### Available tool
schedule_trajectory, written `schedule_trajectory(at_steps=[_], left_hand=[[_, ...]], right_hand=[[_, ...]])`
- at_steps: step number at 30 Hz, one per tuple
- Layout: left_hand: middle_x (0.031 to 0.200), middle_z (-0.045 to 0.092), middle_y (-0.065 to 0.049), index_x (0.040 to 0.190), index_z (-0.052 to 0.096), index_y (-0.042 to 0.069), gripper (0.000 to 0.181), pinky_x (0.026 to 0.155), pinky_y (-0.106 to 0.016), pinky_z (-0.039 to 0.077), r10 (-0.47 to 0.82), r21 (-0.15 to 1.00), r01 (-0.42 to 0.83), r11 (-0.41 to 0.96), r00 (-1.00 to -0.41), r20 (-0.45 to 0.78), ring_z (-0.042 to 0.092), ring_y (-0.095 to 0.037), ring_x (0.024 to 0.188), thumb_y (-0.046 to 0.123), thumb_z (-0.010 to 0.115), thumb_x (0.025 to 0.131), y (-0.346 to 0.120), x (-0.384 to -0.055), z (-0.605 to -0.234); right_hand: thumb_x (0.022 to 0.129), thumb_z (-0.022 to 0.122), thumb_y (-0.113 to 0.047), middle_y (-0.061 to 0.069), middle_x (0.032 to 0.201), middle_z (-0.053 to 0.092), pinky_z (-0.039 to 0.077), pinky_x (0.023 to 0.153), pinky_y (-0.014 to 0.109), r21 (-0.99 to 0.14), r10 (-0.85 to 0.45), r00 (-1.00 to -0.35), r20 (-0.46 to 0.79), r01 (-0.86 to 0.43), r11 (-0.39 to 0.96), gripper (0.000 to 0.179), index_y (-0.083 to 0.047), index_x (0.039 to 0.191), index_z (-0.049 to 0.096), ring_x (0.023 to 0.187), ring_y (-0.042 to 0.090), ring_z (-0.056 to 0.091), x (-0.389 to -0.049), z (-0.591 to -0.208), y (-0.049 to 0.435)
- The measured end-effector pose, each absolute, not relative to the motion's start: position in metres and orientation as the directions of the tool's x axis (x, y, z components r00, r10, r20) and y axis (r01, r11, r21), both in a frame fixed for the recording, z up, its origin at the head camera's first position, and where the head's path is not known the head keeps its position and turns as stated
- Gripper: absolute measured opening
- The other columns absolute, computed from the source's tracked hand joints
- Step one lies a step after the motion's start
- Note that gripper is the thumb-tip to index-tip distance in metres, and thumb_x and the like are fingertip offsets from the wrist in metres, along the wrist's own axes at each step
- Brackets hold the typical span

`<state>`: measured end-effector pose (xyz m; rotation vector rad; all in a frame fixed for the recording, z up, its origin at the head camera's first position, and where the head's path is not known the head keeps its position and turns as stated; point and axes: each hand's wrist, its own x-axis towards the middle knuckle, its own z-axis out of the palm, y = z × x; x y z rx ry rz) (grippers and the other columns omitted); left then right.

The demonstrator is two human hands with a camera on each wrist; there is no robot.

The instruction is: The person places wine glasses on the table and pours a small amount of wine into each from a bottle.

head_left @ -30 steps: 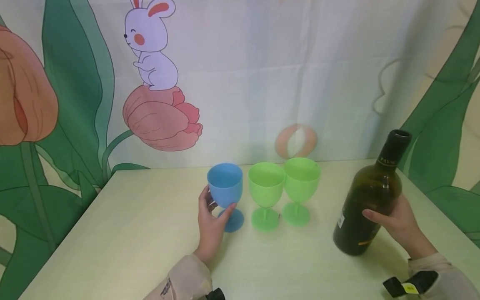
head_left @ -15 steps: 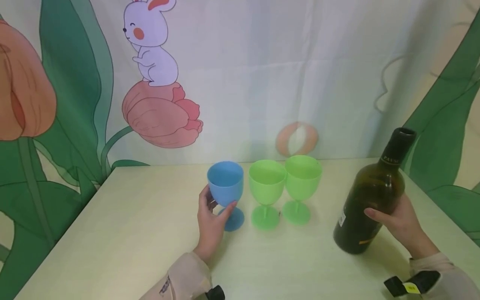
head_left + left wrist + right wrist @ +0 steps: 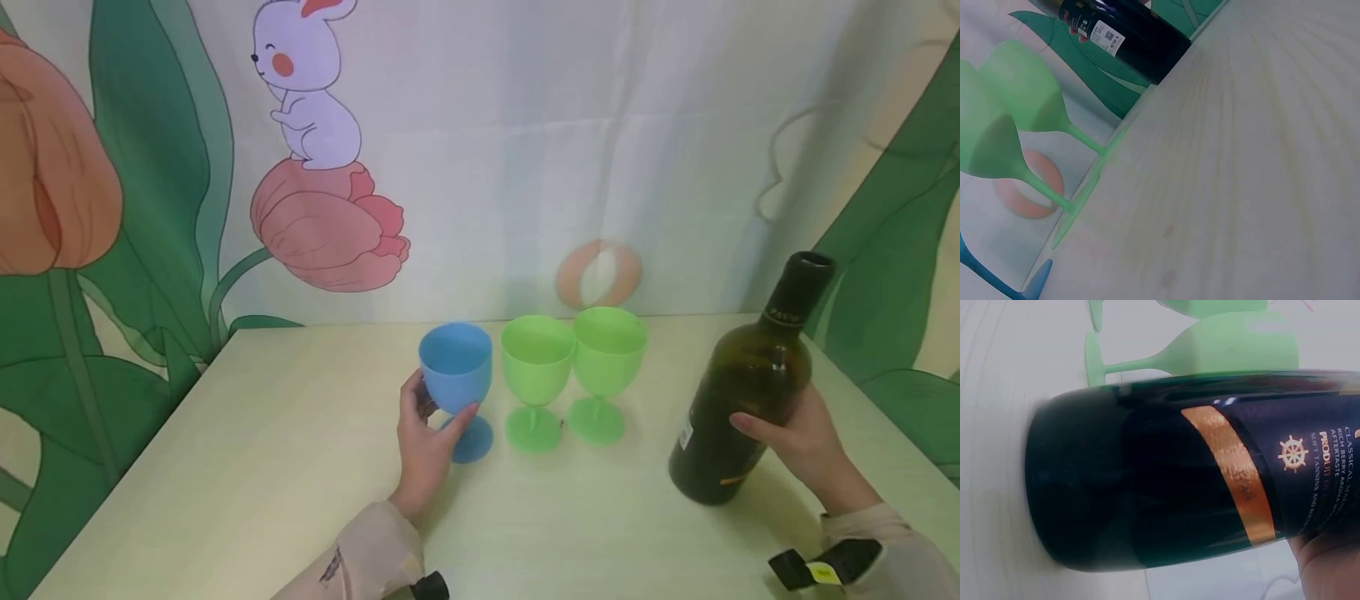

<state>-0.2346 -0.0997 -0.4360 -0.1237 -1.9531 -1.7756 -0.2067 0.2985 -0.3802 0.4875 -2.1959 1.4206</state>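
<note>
Bottle, roughly upright, clasped by my right grip; left grip curled round blue goblet on table, 2 green goblets between. I see bottle well right of all 3.

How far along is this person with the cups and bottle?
Seemingly done: the two green goblets stand upright on the table, free of either hand. In hand: the left hand holds the blue goblet beside them, and the right hand grips the dark bottle. Left over, as far as I can judge: the blue goblet and dark bottle are yet to be released, so both seem unfinished.
</note>
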Motion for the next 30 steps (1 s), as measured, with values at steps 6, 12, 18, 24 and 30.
schedule_trajectory(at_steps=[6,12,18,24,30], left_hand=[[0.132,0.053,-0.009,0.139,0.038,0.010,0.076,0.100,-0.034,0.044,-0.253,0.916,0.368,0.160,-0.882,0.398,0.054,-0.020,0.116,0.014,0.081,0.076,-0.099,-0.227,-0.436],[0.132,0.053,-0.010,0.139,0.038,0.008,0.076,0.100,-0.032,0.044,-0.244,0.922,0.356,0.152,-0.891,0.384,0.055,-0.020,0.114,0.013,0.081,0.076,-0.096,-0.218,-0.435],[0.133,0.052,-0.011,0.139,0.037,0.007,0.076,0.100,-0.030,0.045,-0.216,0.922,0.358,0.146,-0.898,0.383,0.054,-0.021,0.116,0.012,0.080,0.077,-0.091,-0.212,-0.433],[0.134,0.052,-0.010,0.140,0.037,0.008,0.077,0.099,-0.027,0.045,-0.199,0.925,0.356,0.136,-0.905,0.377,0.052,-0.021,0.120,0.011,0.081,0.076,-0.089,-0.208,-0.433],[0.134,0.052,-0.011,0.139,0.037,0.008,0.077,0.097,-0.023,0.046,-0.180,0.920,0.371,0.126,-0.903,0.389,0.052,-0.020,0.120,0.010,0.081,0.076,-0.087,-0.204,-0.433]], right_hand=[[0.073,0.065,0.020,-0.031,0.107,0.056,0.041,0.081,0.001,-0.731,-0.048,-0.835,0.549,-0.507,0.456,0.076,-0.032,0.124,0.044,0.094,-0.015,0.055,-0.207,-0.381,0.298],[0.073,0.066,0.019,-0.032,0.107,0.055,0.042,0.080,0.001,-0.728,-0.052,-0.836,0.546,-0.504,0.465,0.076,-0.032,0.125,0.043,0.094,-0.015,0.055,-0.206,-0.381,0.298],[0.074,0.066,0.018,-0.032,0.107,0.055,0.042,0.080,0.001,-0.727,-0.053,-0.838,0.543,-0.500,0.470,0.075,-0.032,0.125,0.043,0.094,-0.015,0.055,-0.205,-0.380,0.299],[0.074,0.066,0.017,-0.032,0.106,0.055,0.042,0.080,0.001,-0.730,-0.047,-0.840,0.540,-0.496,0.471,0.074,-0.032,0.124,0.044,0.093,-0.016,0.055,-0.204,-0.379,0.299],[0.074,0.068,0.016,-0.033,0.104,0.055,0.041,0.079,0.001,-0.737,-0.028,-0.851,0.524,-0.470,0.485,0.073,-0.033,0.122,0.044,0.092,-0.016,0.054,-0.204,-0.380,0.299]])
